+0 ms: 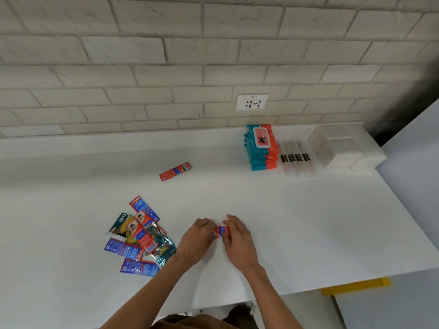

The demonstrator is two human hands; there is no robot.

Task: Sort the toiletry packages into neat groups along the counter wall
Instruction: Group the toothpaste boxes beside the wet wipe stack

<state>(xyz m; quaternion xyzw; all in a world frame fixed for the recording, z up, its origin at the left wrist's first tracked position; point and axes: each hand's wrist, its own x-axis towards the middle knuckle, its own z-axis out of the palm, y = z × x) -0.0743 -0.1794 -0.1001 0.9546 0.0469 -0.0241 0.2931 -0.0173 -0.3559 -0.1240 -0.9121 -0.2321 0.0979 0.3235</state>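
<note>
**Describer:** Your two forearms reach up from the near edge of the white counter (285,233). Both hands meet near its middle. Your left hand (197,238) and right hand (237,241) each pinch one end of a small red-and-blue sachet (222,231), fingers pressed together on it, holding it at or just above the surface; I cannot tell which.

**Reader:** Where are the other packages?

**Describer:** Just left of your left hand lies a loose pile of sachets (139,238): red ones, blue ones, a teal foil one and a green pack marked with a 2, overlapping at odd angles. Farther off, between the pile and the brick wall (166,55), one red toothpaste box (175,171) lies alone, tilted. At the far right, against the wall, three groups already sit side by side: a stack of teal-and-orange wet wipe packs (261,148), a row of clear-wrapped toothbrushes (297,160), and white blocks, perhaps soap or tissue packs (337,148), in the corner.

**Reader:** So which step am I on?

**Describer:** By my reading, you are partway through: the right-hand groups look finished, and the sachets are being sorted now. You seem to be straightening or checking this one before placing it.

**Reader:** What does the next move need?

**Describer:** Probably a carry away from you to the open stretch of wall left of the wipes, laying the sachet flat and square, with room beside it for matching ones from the pile.
</note>
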